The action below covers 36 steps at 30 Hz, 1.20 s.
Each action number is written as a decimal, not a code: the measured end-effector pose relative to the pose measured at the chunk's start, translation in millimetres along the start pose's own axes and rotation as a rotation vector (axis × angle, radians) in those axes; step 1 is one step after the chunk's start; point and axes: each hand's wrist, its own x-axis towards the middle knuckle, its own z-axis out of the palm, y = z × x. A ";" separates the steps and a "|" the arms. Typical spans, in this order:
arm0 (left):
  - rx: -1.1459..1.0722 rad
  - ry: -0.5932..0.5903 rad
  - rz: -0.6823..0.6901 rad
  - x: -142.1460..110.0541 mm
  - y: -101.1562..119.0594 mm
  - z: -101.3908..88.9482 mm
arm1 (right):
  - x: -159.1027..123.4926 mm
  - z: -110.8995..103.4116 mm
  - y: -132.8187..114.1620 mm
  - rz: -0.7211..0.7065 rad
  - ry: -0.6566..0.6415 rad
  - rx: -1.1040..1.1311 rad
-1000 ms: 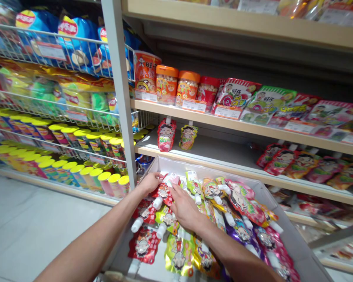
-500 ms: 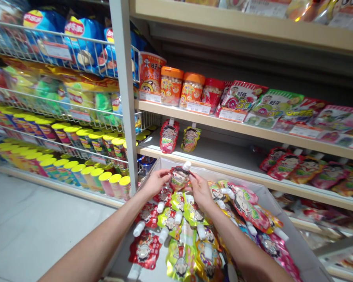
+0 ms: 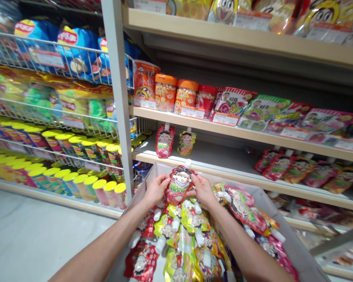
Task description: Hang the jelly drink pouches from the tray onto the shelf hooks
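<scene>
Between my two hands is a red spouted jelly pouch (image 3: 180,185), upright, with its white cap at the top and its cartoon face towards me. My left hand (image 3: 156,191) pinches its left edge, and my right hand (image 3: 203,190) grips its right edge. Below them, a grey box (image 3: 285,219) holds many more pouches, among them a yellow-green pouch (image 3: 179,258), a dark red pouch (image 3: 142,261) and a large pink-red pouch (image 3: 247,211). On the shelf just beyond, a red pouch (image 3: 165,141) and a yellow pouch (image 3: 186,143) stand side by side.
Several pouches (image 3: 278,166) line the right of the same shelf (image 3: 223,156). Above them are snack jars (image 3: 165,93) and candy bags (image 3: 232,102). A grey post (image 3: 117,98) separates this from wire racks of chips (image 3: 76,47) and yellow-lidded canisters (image 3: 100,190). Pale floor (image 3: 47,231) lies lower left.
The red pouch in my hands has turned from leaning back to upright, so its whole front shows. The view has shifted slightly upwards and to the right.
</scene>
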 end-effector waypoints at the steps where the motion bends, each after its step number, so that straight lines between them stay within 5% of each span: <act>1: -0.037 -0.006 -0.022 -0.8 2.3 1.4 | 0.1 -0.2 -1.3 0.014 -0.001 -0.007; 9: -0.156 0.035 -0.010 0.5 12.1 3.9 | -3.6 7.8 -8.2 0.030 -0.083 -0.074; 14: -0.226 0.041 -0.054 2.0 8.1 -3.1 | -8.6 9.7 8.6 0.027 -0.158 -0.084; 21: -0.169 -0.067 -0.266 -3.8 13.7 -15.9 | -1.3 23.5 24.4 0.019 -0.035 -0.115; 29: -0.125 0.174 -0.028 41.4 49.5 -39.7 | 59.2 66.2 -12.5 -0.130 -0.027 -0.094; 36: 0.006 0.361 0.021 96.1 56.8 -54.2 | 117.8 96.9 -15.1 -0.124 0.133 -0.177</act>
